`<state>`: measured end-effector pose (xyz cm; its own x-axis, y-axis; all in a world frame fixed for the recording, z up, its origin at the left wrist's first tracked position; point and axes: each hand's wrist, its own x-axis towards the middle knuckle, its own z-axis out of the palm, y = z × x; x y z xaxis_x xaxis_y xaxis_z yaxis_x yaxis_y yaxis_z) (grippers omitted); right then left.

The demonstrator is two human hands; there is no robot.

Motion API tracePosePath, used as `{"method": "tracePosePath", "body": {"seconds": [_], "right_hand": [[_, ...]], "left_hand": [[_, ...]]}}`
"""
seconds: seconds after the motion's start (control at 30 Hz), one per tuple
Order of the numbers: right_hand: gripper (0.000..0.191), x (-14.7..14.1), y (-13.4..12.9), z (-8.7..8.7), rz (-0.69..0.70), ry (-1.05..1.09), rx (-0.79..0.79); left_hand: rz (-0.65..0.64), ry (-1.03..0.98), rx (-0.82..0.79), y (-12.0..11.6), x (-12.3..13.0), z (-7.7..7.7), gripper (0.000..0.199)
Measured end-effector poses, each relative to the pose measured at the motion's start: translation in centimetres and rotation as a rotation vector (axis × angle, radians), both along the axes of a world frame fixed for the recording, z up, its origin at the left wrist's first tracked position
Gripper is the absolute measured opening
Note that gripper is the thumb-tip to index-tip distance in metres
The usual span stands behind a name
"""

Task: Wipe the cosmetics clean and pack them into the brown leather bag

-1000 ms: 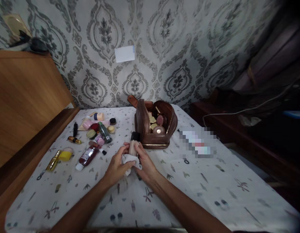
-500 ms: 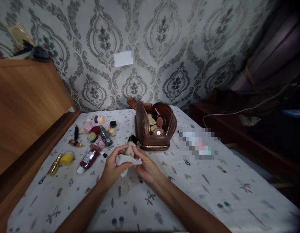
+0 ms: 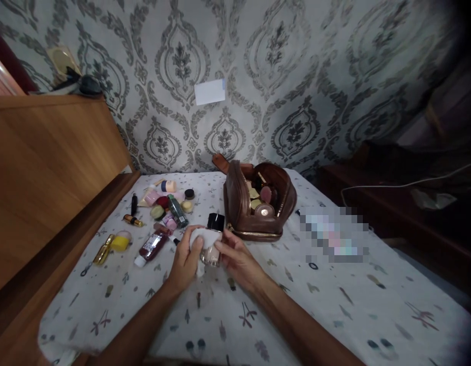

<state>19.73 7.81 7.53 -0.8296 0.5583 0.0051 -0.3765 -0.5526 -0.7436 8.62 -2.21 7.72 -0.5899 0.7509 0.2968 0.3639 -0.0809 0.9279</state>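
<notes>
My left hand [image 3: 186, 260] grips a white wipe [image 3: 207, 238], pressing it against the side of a small glass bottle [image 3: 211, 255] with pale beige contents and a black cap [image 3: 216, 221]. The fingers of my right hand [image 3: 237, 258] close round the bottle's other side, holding it roughly upright above the table. Just behind the hands stands a brown makeup bag [image 3: 254, 235], its top unzipped, with several cosmetics showing inside. Left of my hands lies a dark red bottle with a white cap [image 3: 153, 248].
Several cosmetics lie at the left, among them a green bottle [image 3: 177, 211], a yellow-based jar [image 3: 121, 241] and a gold tube [image 3: 103, 250]. A blurred-out flat item [image 3: 332, 234] rests at the right. A wooden panel [image 3: 60, 168] borders the left; patterned wallpaper rises behind.
The bottle has turned more upright, its cap now pointing up. The wipe has shifted from across its lower part to its upper left side. The whole view has swung slightly left.
</notes>
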Motion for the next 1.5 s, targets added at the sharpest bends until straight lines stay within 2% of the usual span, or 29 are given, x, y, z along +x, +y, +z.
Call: {"method": "tracePosePath", "body": {"seconds": [0.1, 0.17, 0.27, 0.33, 0.4, 0.47, 0.57, 0.7, 0.77, 0.87, 0.93, 1.0, 1.17, 1.27, 1.37, 1.43, 1.5], "right_hand": [[0.043, 0.1, 0.0, -0.2, -0.085, -0.089, 0.294], [0.034, 0.1, 0.0, -0.5, -0.177, -0.17, 0.576], [0.008, 0.2, -0.1, -0.9, -0.291, -0.25, 0.943], [0.007, 0.2, -0.3, -1.1, -0.321, -0.264, 1.049], [0.017, 0.2, -0.5, -1.2, -0.317, -0.252, 1.033], [0.032, 0.1, -0.6, -1.4, -0.285, -0.244, 0.924], [0.036, -0.2, -0.6, -1.4, -0.272, -0.228, 0.667], [0.037, -0.4, -0.5, -0.7, -0.374, -0.12, 0.395], [0.037, -0.3, -0.6, -0.3, -0.422, -0.091, 0.298], [0.038, 0.0, -0.7, 0.1, -0.435, -0.086, 0.235], [0.038, 0.6, -0.7, 0.5, -0.416, -0.083, 0.282], [0.041, 1.7, -0.3, 1.2, -0.378, -0.124, 0.397], [0.055, 5.4, 1.9, 4.2, -0.243, -0.308, 0.83], [0.047, 7.1, 3.6, 6.4, -0.18, -0.349, 1.067], [0.03, 8.2, 5.2, 8.9, -0.116, -0.364, 1.274], [0.023, 8.6, 6.2, 10.5, -0.069, -0.37, 1.366], [0.02, 9.0, 7.4, 12.2, -0.022, -0.393, 1.394]], "left_hand": [[0.088, -0.008, 0.022, 0.2, -0.7, 0.4, 0.035], [0.1, 0.005, 0.063, 0.2, -1.2, 0.8, 0.035], [-0.019, 0.019, 0.035, 0.2, -1.9, 1.3, 0.037], [-0.075, -0.081, -0.016, 0.5, -2.2, 1.2, 0.038], [-0.022, -0.273, -0.01, 0.8, -2.5, 0.7, 0.04], [0.05, -0.439, 0.037, 1.2, -2.5, 0.1, 0.041], [0.015, -0.504, 0.035, 1.5, -2.1, -0.8, 0.041], [0.016, -0.6, -0.045, 1.4, -1.2, -1.5, 0.04], [-0.036, -0.71, -0.076, 1.3, -0.6, -1.4, 0.042], [-0.227, -0.788, -0.106, 1.1, -0.1, -0.7, 0.052], [-0.269, -0.821, -0.078, 1.0, 0.0, -0.2, 0.055], [-0.241, -0.874, -0.043, 0.9, 0.1, 0.0, 0.056], [-0.295, -0.94, -0.107, 1.1, 0.8, -0.8, 0.056], [-0.34, -0.962, -0.145, 1.7, 1.6, -0.7, 0.065], [-0.442, -0.96, -0.184, 2.8, 2.4, 0.7, 0.064], [-0.531, -0.956, -0.185, 3.8, 3.0, 1.9, 0.062], [-0.59, -0.944, -0.164, 4.9, 3.4, 2.5, 0.06]]}}
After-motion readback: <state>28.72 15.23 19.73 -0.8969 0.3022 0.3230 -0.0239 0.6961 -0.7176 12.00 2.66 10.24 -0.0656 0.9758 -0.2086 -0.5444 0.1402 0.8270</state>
